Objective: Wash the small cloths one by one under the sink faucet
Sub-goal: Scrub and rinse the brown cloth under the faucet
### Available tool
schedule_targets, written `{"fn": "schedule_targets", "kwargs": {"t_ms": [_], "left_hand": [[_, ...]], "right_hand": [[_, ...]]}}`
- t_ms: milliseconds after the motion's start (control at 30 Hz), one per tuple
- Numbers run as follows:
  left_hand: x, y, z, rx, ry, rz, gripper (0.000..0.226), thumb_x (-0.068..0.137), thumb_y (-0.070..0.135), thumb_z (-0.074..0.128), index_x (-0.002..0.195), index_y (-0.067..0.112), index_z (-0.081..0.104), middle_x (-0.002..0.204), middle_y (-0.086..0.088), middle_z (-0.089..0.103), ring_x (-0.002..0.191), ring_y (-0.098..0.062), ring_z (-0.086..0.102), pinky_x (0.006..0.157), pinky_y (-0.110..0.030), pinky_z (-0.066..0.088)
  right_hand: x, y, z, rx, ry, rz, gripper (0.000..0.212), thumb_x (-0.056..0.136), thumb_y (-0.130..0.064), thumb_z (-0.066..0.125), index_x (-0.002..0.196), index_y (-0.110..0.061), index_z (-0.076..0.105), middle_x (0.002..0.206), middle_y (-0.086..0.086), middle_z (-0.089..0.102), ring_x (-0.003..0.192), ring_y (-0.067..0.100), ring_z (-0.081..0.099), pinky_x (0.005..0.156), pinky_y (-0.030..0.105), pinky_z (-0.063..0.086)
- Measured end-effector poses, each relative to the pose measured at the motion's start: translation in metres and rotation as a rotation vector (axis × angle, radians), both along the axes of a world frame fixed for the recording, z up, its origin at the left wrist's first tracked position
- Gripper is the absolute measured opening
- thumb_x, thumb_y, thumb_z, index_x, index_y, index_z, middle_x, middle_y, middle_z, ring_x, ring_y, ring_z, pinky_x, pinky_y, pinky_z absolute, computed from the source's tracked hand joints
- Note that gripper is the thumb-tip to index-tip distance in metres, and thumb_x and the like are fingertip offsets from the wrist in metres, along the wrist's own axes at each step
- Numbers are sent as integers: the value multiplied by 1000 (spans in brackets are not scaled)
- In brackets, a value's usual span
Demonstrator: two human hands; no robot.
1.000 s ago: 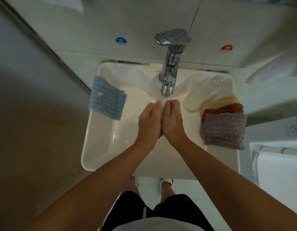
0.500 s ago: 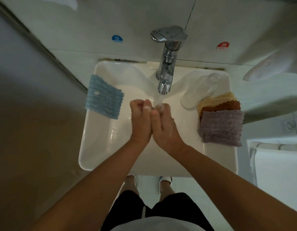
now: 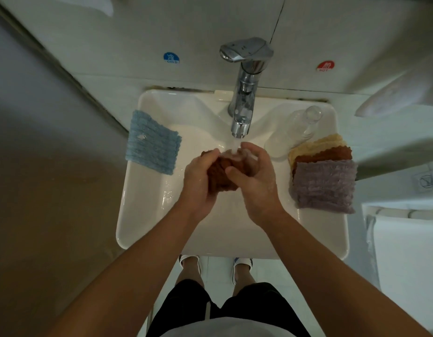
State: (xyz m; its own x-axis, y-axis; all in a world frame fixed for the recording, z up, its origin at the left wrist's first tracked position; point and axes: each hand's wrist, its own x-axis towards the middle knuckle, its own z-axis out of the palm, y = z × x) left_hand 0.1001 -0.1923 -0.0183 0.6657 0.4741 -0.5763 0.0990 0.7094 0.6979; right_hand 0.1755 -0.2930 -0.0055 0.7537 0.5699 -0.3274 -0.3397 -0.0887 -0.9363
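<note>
Both hands work over the middle of the white sink (image 3: 147,215), just under the spout of the chrome faucet (image 3: 242,98), from which a stream of water (image 3: 235,148) falls onto the bundle they hold; the left hand (image 3: 200,181) has its fingers curled round the left side of a bunched brown cloth (image 3: 221,175), and the right hand (image 3: 258,176) has its fingers curled over the cloth's far right side, with the thumb pressed against the near face of the bundle; the cloth is crumpled between the two palms, above the basin, and wet at its top where the water lands; a light blue cloth (image 3: 152,145) is draped over the sink's left edge, towards the back; on the right edge lies a stack of cloths, a purple cloth (image 3: 323,186) on top and nearest the person, a rust-brown cloth (image 3: 324,154) showing behind it, and a pale yellow cloth (image 3: 317,143) behind that; a clear glass (image 3: 293,132) lies tipped on the right rear corner of the sink, touching the yellow cloth; on the wall behind, a blue COLD sticker (image 3: 171,57) sits left of the faucet and a red HOT sticker (image 3: 326,66) right of it.
</note>
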Motion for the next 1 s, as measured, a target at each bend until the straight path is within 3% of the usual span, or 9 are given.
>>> {"fn": "schedule_targets", "kwargs": {"t_ms": [100, 233, 400, 500, 667, 733, 800, 900, 1000], "left_hand": [[-22, 1, -10, 104, -2, -99, 41, 104, 27, 55, 132, -4, 54, 120, -26, 66, 108, -37, 66, 85, -46, 58], [-36, -1, -11, 352, 88, -229, 32, 100, 43, 60, 125, 23, 56, 116, -13, 72, 107, -30, 71, 87, -50, 61], [-13, -9, 7, 404, 124, 3, 21, 102, 35, 60, 112, 17, 59, 95, -6, 72, 70, -20, 70, 53, -34, 54], [4, -8, 1, 255, 168, 216, 38, 96, 37, 70, 113, 5, 60, 106, -15, 70, 87, -27, 72, 64, -38, 58], [10, -17, -4, -56, -139, 175, 45, 99, 48, 60, 109, 5, 65, 106, -17, 66, 104, -33, 65, 89, -47, 56], [11, -26, -4, -4, -97, 115, 46, 97, 48, 63, 112, 5, 59, 104, -14, 71, 99, -30, 69, 80, -43, 59], [15, -26, -6, 133, 42, 60, 41, 100, 47, 58, 125, 14, 58, 112, -5, 73, 102, -24, 72, 79, -40, 62], [20, -13, -8, 371, 189, 59, 18, 101, 35, 53, 106, 20, 62, 94, 3, 67, 89, -15, 70, 63, -28, 57], [20, -18, 5, 472, 255, 136, 14, 105, 29, 50, 96, 21, 58, 77, 7, 66, 69, -2, 66, 55, -19, 51]], "right_hand": [[8, -7, -1, -41, -153, -34, 36, 85, 3, 70, 116, -15, 66, 107, 8, 73, 103, 26, 70, 87, 47, 59], [9, -10, -7, -143, -347, 40, 32, 88, 2, 65, 115, -14, 71, 104, 0, 74, 100, 17, 69, 92, 45, 58], [-5, -2, -9, -135, -411, 195, 26, 97, -3, 55, 121, -14, 59, 96, 1, 68, 79, 14, 66, 67, 30, 56], [-14, 8, -5, -61, -282, 203, 17, 97, -12, 50, 113, -12, 54, 96, 1, 66, 90, 16, 67, 74, 33, 60], [1, 22, -4, -198, -283, -92, 20, 98, -24, 64, 114, -17, 54, 104, -2, 68, 93, 6, 67, 83, 28, 57], [8, 24, -7, -226, -174, -217, 21, 95, -21, 67, 113, -18, 56, 104, -1, 69, 92, 7, 67, 86, 32, 58], [2, 21, -11, -243, -268, -178, 11, 98, -20, 63, 107, -16, 58, 93, -3, 67, 83, 5, 65, 79, 28, 56], [-16, 13, -14, -224, -459, 48, 8, 102, -15, 57, 95, -16, 53, 69, -9, 54, 62, 2, 53, 59, 23, 48], [-6, 16, -14, -240, -520, 63, 12, 104, -17, 53, 93, -12, 52, 68, -1, 55, 60, 10, 55, 56, 35, 49]]}}
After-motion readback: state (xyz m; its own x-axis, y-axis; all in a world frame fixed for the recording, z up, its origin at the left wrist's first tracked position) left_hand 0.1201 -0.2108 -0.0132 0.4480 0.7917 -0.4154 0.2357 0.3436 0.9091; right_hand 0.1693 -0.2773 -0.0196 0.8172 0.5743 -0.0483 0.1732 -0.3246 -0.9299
